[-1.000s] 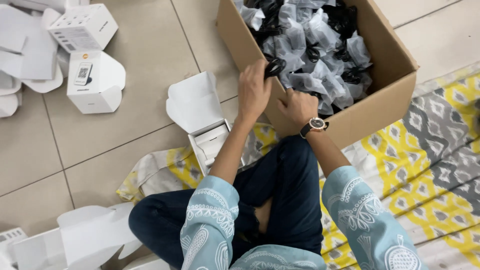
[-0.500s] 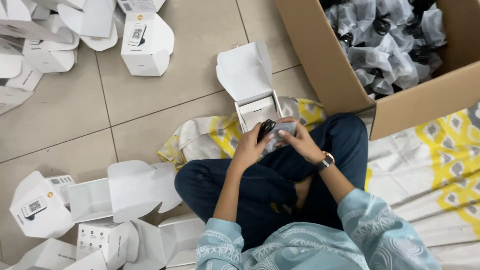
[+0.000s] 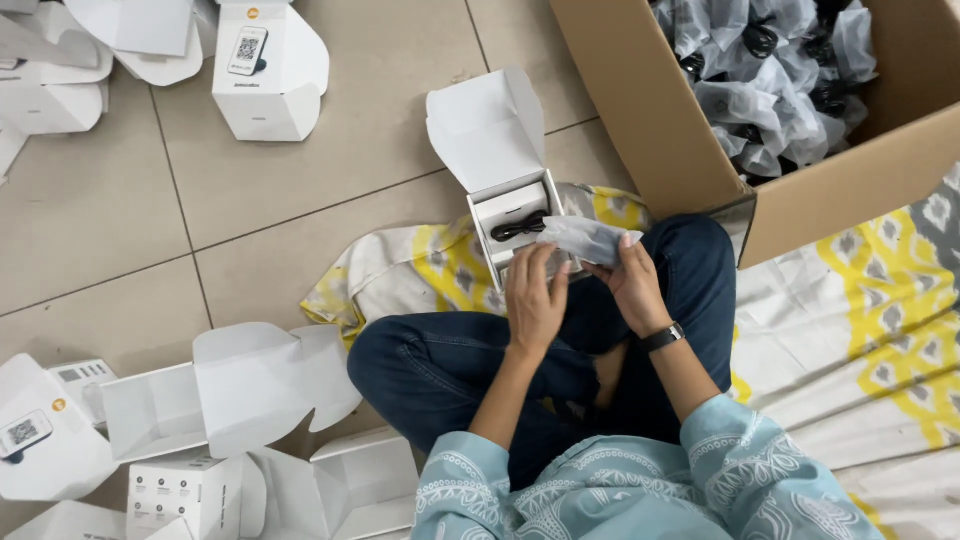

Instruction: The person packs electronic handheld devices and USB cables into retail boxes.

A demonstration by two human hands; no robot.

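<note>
**Tiled floor, open white box, small bagged item held over it**

Beige floor tiles [image 3: 330, 130] and a yellow-and-white patterned cloth [image 3: 860, 330] form the ground on which a person is seated cross-legged, seen from above.

A small clear plastic bag [image 3: 588, 240] with something dark inside is pinched between the fingertips of both hands. The left hand [image 3: 535, 300] is closed on the bag's near edge, fingers pressed together; the right hand [image 3: 632, 285], with a dark wristwatch [image 3: 662, 337] on its wrist, is curled round the bag's far end. How tightly either hand grips cannot be told.

Just beyond the fingers an open white box [image 3: 512, 225] is set, lid folded back, with a black cable [image 3: 520, 228] coiled in its tray. Farther right, a large cardboard carton [image 3: 690, 150] is filled with many similar bagged items. More white boxes [image 3: 270, 80], open and shut, are scattered at the left.

By judgement, the slick bag could slip from so light a pinch and drop to the knee or the cloth. The small box could also be tipped if nudged by a wrist.
</note>
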